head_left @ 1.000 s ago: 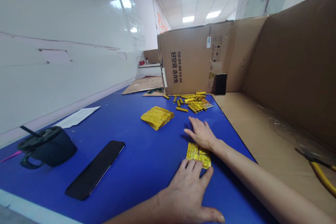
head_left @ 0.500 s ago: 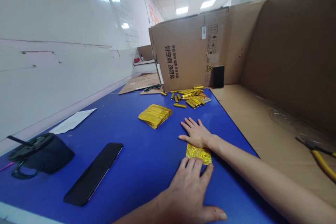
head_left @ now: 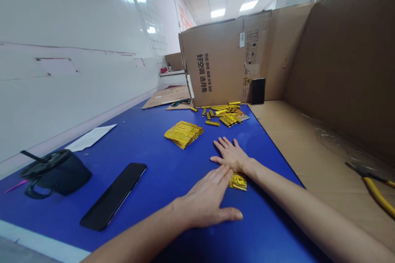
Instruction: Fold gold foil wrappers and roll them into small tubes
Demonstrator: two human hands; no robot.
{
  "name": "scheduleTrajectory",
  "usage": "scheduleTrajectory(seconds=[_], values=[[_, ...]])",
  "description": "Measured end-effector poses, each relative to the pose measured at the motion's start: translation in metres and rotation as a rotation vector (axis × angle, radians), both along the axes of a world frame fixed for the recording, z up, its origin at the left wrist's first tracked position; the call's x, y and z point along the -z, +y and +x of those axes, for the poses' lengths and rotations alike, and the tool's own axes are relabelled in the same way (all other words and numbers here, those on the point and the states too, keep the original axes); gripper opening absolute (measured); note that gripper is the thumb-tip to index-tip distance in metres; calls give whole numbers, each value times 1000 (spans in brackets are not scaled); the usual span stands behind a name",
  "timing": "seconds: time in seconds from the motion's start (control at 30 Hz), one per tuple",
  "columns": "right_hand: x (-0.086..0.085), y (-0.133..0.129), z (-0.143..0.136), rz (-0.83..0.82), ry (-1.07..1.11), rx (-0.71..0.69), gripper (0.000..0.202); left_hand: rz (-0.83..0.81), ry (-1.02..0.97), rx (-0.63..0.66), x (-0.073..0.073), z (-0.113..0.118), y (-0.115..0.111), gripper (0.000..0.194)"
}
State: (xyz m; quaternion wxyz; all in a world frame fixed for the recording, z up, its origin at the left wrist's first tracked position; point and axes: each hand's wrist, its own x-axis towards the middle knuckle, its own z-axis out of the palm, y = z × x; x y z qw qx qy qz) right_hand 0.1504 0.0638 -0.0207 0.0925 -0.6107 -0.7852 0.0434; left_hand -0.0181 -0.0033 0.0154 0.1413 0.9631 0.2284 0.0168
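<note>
A sheet of shiny gold foil paper (head_left: 239,182) lies flat on the blue table, partly covered by both hands. My right hand (head_left: 231,156) presses palm down over its far part, fingers spread. My left hand (head_left: 206,195) reaches across the sheet's left side with fingers straight and thumb apart, its fingertips against the right hand's wrist area. What is under those fingertips is hidden. Farther off sits a fanned stack of gold foil paper (head_left: 184,133), touched by neither hand. Behind that lie several narrow gold foil rolls (head_left: 230,119), loosely heaped.
On the left are a black phone (head_left: 114,197), a dark lidded mug (head_left: 58,172) and white paper (head_left: 91,137). Yellow-handled pliers (head_left: 375,189) rest on cardboard to the right. Tall cardboard walls (head_left: 226,61) stand behind, with a dark device (head_left: 258,91) leaning there.
My left hand has slid forward and left from the sheet's near edge onto its left side, covering more of it. My right hand stays in place. The view has shifted slightly.
</note>
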Motion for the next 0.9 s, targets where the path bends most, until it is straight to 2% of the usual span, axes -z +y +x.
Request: scheduleTrajectory(seconds=[0.13,0.27,0.47,0.9], values=[[0,0,1,-6,1,-5,82,30,71,87,11,-3,13,97],[-1,0,0,-13,0,-4,82,32,83,153,18,-3,14,95],[-1,0,-1,-13,4,8,82,21,59,196,15,-4,12,88],[0,-1,-2,11,15,4,81,-33,29,176,12,-5,1,92]])
